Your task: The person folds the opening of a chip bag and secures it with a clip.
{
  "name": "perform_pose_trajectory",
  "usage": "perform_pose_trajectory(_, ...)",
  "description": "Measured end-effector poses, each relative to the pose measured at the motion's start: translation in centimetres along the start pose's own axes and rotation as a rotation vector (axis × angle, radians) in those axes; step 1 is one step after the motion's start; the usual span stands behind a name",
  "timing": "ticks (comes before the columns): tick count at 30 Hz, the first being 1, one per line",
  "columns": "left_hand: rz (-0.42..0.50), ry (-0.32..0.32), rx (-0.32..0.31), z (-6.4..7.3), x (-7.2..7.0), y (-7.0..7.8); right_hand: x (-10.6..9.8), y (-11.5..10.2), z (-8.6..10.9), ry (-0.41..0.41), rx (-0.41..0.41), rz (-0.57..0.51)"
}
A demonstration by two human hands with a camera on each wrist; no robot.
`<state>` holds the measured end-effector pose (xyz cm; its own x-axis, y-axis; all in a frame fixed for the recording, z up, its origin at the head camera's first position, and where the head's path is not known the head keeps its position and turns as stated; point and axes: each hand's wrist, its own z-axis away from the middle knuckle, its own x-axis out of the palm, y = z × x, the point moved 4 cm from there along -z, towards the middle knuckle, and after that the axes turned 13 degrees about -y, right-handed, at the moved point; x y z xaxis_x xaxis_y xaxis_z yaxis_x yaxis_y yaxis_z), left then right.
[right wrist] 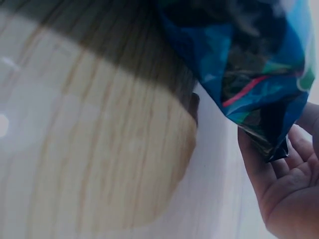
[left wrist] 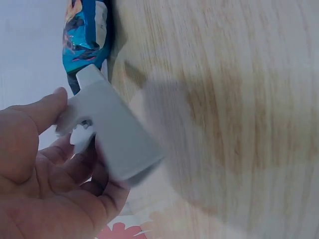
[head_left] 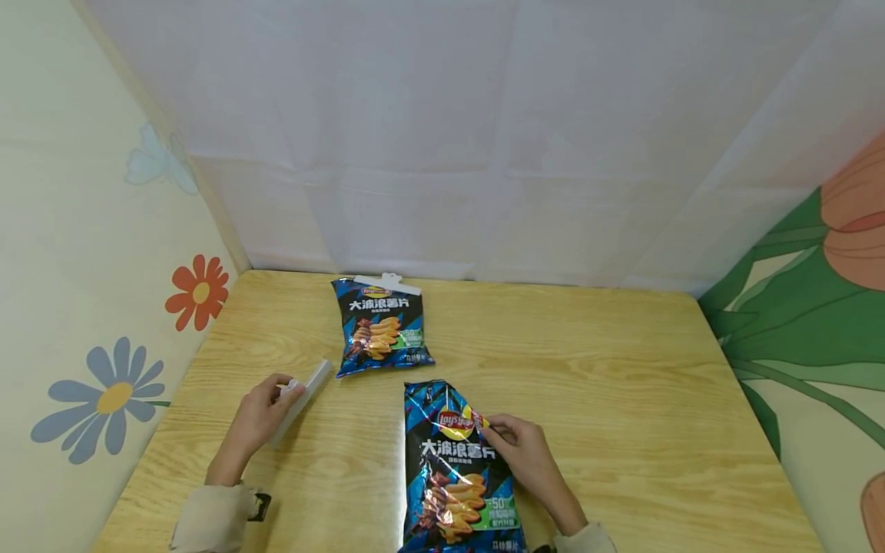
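Observation:
My left hand (head_left: 263,415) pinches a long white bag clip (head_left: 314,382) by its handle, above the left part of the table. In the left wrist view the clip (left wrist: 119,134) sits between thumb and fingers, its long bar angled away. My right hand (head_left: 525,453) pinches the upper right edge of a blue and black potato chip bag (head_left: 445,468), whose top corner there is folded over. The right wrist view shows the bag's edge (right wrist: 264,114) against the fingers of the right hand (right wrist: 294,184).
A second chip bag (head_left: 380,334) lies farther back, a white clip (head_left: 389,283) across its top. Both bags are on a wooden table (head_left: 588,369). A pale cloth (head_left: 484,153) hangs behind it, and flower-printed walls (head_left: 104,230) stand at the sides.

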<state>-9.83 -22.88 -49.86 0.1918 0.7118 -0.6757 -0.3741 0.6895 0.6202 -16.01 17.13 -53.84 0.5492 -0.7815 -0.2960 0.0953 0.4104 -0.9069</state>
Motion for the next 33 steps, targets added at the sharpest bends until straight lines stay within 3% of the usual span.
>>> perform_pose_trajectory(9, 0.046, 0.018, 0.039, 0.7, 0.3, 0.8, 0.0, 0.0, -0.1, -0.007, -0.022, 0.000)
perform_pose_trajectory(20, 0.039, 0.067, 0.109, 0.9, 0.7, 1.8, 0.2, -0.1, 0.0, -0.012, -0.008, -0.012)
perform_pose_trajectory(33, 0.056, 0.011, 0.182, -0.1, 2.4, 4.0, 0.5, -0.3, -0.1, -0.037, 0.006, 0.002)
